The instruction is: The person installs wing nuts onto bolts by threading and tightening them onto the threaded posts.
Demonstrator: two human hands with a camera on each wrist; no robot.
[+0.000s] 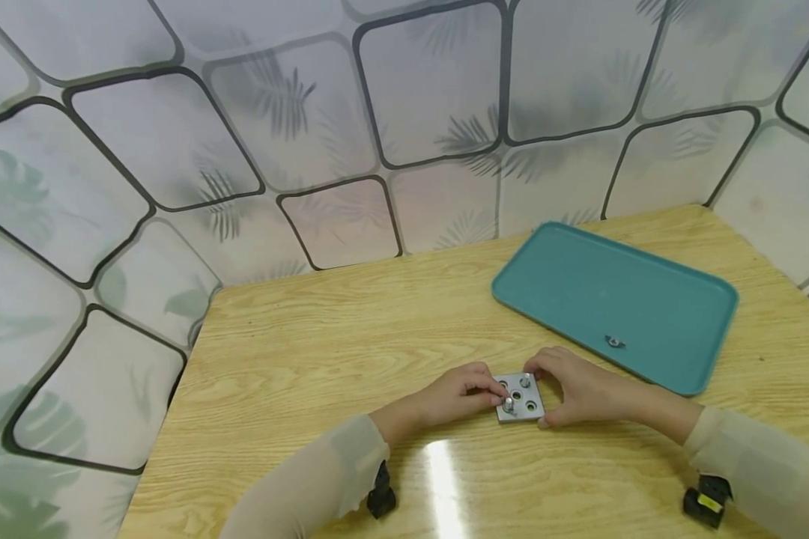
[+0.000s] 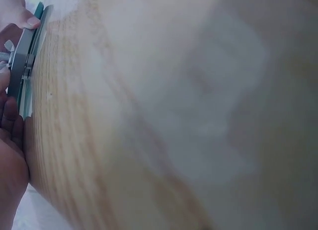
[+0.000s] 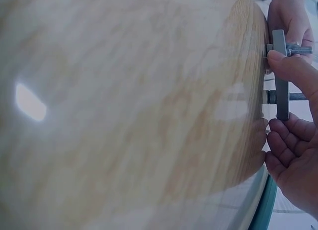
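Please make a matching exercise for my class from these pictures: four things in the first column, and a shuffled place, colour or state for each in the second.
Column 1
1. Tray
2. Metal plate
3. Loose wing nut
4. Left hand

Column 2
A. Has its fingertips at a bolt in the plate's near-left corner
B. Lies on the tray
C. Is held at its edge by the right hand
D. Is blue-green

Right pairs: 1-D, 2-C, 3-B, 4-A
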